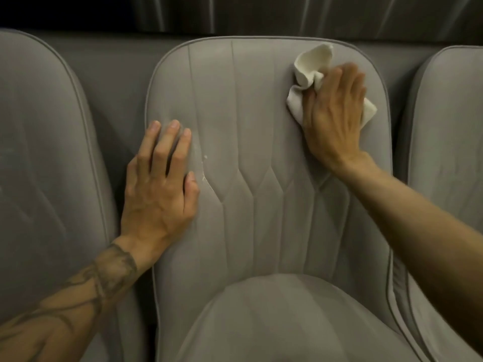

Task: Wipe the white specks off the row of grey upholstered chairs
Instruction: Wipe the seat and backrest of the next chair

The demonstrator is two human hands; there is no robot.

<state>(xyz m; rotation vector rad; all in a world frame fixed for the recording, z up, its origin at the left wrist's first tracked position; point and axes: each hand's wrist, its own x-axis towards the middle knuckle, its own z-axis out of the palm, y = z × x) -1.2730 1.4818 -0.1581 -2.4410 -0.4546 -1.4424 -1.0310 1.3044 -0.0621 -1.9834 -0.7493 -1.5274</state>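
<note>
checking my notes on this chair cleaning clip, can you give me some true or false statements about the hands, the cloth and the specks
1. The right hand presses a white cloth against the middle chair's backrest. True.
2. The left hand holds a second cloth. False: it lies flat on the backrest and holds nothing.
3. White specks sit along a seam just beside the left hand. True.
4. The cloth covers the specks. False: it is near the backrest's upper right, apart from them.
5. Only one chair is in view. False: a chair to the left and a chair to the right also show.
</note>
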